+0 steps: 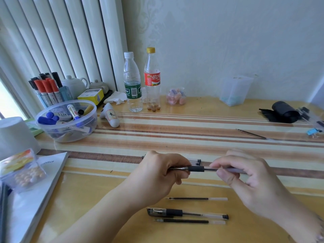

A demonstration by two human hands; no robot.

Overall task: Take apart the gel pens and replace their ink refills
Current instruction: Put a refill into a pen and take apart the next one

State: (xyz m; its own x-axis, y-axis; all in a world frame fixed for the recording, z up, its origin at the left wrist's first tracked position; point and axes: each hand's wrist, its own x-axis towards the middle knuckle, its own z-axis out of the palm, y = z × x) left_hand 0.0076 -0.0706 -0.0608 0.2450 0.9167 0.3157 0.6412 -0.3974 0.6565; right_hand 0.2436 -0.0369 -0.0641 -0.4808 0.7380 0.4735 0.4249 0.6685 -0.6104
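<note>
Two refills (196, 199) and one capped pen (187, 212) at 6 o'clock; both hands, left (157, 174) and right (249, 179), pinch one pen (206, 168).

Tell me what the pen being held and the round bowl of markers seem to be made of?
The gel pen looks like clear glossy plastic, since its dark refill shows through the barrel, with a matte black grip, probably rubber. The round bowl looks like thin, slightly cloudy translucent plastic: the markers show through its wall.
</note>
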